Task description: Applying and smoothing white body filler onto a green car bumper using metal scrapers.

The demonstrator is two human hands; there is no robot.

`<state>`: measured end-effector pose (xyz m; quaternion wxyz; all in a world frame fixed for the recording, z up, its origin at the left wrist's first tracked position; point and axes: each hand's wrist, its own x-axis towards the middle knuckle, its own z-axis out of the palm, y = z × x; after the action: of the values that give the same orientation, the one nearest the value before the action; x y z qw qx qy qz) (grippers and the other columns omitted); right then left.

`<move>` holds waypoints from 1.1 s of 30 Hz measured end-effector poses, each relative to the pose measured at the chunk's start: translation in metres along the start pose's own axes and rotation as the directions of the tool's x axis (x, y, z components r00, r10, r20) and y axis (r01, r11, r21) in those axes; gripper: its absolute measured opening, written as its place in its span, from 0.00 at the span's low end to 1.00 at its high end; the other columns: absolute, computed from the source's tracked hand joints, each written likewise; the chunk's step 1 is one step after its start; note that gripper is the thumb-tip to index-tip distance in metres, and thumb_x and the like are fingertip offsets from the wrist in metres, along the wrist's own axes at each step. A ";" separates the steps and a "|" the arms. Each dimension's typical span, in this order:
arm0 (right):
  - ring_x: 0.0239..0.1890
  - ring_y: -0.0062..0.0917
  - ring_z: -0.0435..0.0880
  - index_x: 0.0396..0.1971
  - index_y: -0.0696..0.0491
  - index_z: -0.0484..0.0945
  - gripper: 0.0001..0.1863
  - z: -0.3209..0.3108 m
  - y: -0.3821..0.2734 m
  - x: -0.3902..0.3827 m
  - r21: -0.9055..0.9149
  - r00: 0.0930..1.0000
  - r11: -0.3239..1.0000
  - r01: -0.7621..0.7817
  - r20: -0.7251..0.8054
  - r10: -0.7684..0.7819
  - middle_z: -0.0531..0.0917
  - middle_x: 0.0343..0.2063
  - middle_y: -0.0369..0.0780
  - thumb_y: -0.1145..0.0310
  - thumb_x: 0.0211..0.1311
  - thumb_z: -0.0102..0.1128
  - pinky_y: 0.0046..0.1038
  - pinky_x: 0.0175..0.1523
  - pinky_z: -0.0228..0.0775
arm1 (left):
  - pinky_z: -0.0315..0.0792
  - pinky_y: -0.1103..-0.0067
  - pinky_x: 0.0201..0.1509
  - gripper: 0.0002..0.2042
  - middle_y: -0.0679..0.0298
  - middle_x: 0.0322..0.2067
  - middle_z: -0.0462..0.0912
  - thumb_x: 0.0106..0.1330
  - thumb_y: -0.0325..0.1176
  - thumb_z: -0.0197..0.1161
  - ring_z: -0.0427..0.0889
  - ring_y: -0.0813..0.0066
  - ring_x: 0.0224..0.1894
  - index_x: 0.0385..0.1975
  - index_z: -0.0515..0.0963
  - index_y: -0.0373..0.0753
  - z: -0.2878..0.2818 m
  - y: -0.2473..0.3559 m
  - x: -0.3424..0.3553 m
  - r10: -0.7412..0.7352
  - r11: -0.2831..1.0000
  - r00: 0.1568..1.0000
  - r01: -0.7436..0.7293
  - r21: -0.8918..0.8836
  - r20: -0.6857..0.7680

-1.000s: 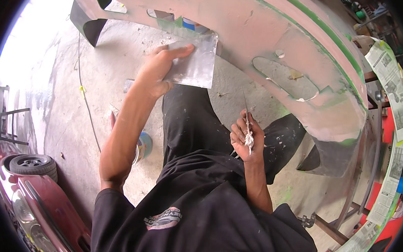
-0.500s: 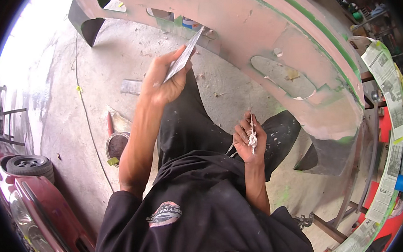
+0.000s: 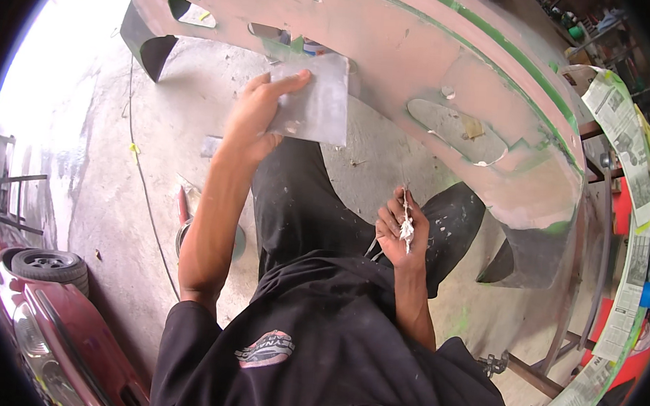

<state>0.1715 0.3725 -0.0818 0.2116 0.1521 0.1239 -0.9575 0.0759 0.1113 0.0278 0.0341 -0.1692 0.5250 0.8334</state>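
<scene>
My left hand [image 3: 254, 120] grips a flat grey rectangular plate [image 3: 320, 102] by its left edge, the thumb lying over its face. The plate hangs in front of the lower edge of a car bumper [image 3: 379, 54] coated pinkish and grey with green borders. Low over my right thigh, my right hand [image 3: 396, 233] is closed around a thin spreader [image 3: 407, 227] seen nearly edge-on, with white paste clumped on it. The spreader is apart from both plate and bumper. Its full shape does not show.
Behind my left forearm, a round can [image 3: 240, 242] is partly hidden beside a red handle [image 3: 183, 205]. A cable [image 3: 147, 192] crosses the concrete floor. Newspaper-masked trim [image 3: 626, 147] curves along the right; a dark red car part [image 3: 71, 336] and wheel [image 3: 49, 264] lie lower left.
My left hand has turned the plate from nearly edge-on to face-on, and my left forearm has shifted slightly left. My right hand has hardly moved.
</scene>
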 end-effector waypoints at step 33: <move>0.16 0.19 0.64 0.46 0.56 0.75 0.14 -0.004 -0.006 0.008 0.070 0.994 0.997 -0.023 0.109 0.016 0.70 0.16 0.33 0.65 0.72 0.45 0.21 0.22 0.56 | 0.76 0.79 0.40 0.20 0.58 0.38 0.83 0.59 0.35 0.66 0.82 0.74 0.35 0.49 0.76 0.30 -0.001 0.097 -0.011 0.461 0.692 0.878 -0.446 0.568 0.128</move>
<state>0.1627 0.3761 -0.0874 0.2217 0.1088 0.0765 -0.9660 0.0635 0.0688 0.1145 -0.1288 -0.0258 0.7796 0.6124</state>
